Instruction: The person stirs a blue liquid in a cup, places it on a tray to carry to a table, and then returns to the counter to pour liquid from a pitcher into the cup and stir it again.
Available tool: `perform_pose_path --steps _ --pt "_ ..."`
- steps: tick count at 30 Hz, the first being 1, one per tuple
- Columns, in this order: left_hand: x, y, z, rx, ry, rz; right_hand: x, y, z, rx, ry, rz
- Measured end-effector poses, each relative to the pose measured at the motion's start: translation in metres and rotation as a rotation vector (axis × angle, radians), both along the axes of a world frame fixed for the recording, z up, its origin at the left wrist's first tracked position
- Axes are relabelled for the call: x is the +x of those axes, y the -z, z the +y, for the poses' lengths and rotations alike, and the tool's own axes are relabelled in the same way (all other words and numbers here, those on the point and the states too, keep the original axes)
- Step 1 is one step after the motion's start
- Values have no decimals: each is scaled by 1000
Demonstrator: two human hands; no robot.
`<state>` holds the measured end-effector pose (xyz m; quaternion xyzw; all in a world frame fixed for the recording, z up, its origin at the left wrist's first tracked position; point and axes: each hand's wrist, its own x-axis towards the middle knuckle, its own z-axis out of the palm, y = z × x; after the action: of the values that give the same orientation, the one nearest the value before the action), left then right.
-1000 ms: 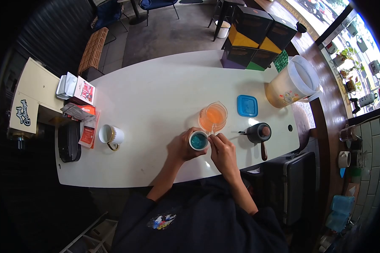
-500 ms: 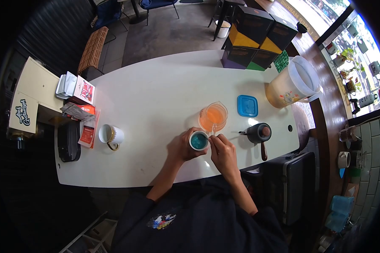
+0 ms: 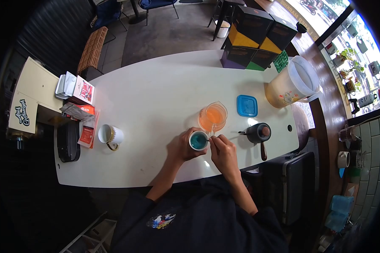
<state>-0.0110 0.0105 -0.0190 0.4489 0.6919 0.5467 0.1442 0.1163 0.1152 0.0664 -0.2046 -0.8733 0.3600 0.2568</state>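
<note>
My left hand (image 3: 187, 145) is wrapped round a small white cup (image 3: 191, 147) that holds blue-green liquid (image 3: 199, 141). Pinched in my right hand (image 3: 223, 152) is the thin handle of what looks like a spoon (image 3: 208, 140), reaching over the cup's right rim. Its lower end is hidden in the liquid. Just beyond the cup stands a clear measuring jug (image 3: 221, 109) with orange liquid, its handle toward my right hand. To the right are a blue square lid (image 3: 247, 106) and a dark lidded pot (image 3: 257, 133) with a wooden handle.
A white mug with a gold handle (image 3: 114, 134) stands at left, near packets (image 3: 87, 134) and a cream machine (image 3: 38, 97). Stacked black boxes (image 3: 251, 27) and a large plastic pitcher (image 3: 288, 86) occupy the far right of the white table (image 3: 152, 97).
The liquid's surface in the cup looks smoother and darker, with the spoon's handle slightly shifted. Both hands hold almost the same position.
</note>
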Motion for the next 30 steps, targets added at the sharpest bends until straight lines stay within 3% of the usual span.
perform_pose_path --steps 3,10,19,30 --pt "0 2 0 11 -9 -3 0 -3 -3 -89 -61 -9" --pt "1 -6 -1 -40 -32 17 -3 4 -2 -2 15 83" --pt "0 0 -1 -3 -15 -13 -2 -2 -5 -68 -86 42" --pt "0 4 0 -10 0 4 10 -22 7 -18 24 138"
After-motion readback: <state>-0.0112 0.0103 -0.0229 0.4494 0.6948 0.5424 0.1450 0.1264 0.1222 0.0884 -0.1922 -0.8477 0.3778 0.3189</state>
